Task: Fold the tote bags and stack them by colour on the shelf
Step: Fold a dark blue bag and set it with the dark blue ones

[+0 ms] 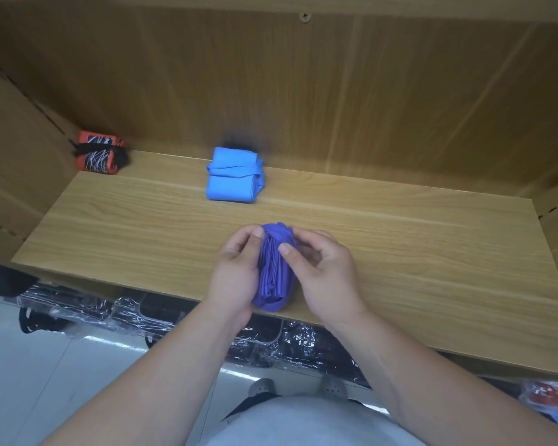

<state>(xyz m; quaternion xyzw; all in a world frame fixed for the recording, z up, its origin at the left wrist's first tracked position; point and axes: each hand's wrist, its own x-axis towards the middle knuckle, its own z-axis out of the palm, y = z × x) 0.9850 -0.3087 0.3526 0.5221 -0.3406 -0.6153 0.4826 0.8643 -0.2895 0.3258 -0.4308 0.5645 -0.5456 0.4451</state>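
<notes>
Blue bag (pixel 234 177), orange bag (pixel 98 153) sitting folded at back.
Left hand (pixel 236 275), right hand (pixel 326 278) pinching purple bag (pixel 273 278), folding at shelf (pixel 416 252) front edge.

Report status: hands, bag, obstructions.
Left hand and right hand grip folded purple tote bag at shelf front edge. Light blue tote bag folded behind, apart. Nothing between them.

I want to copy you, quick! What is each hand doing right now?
Left hand: closed round the folded purple bag.
Right hand: pinching the same bag with thumb and fingers.
</notes>
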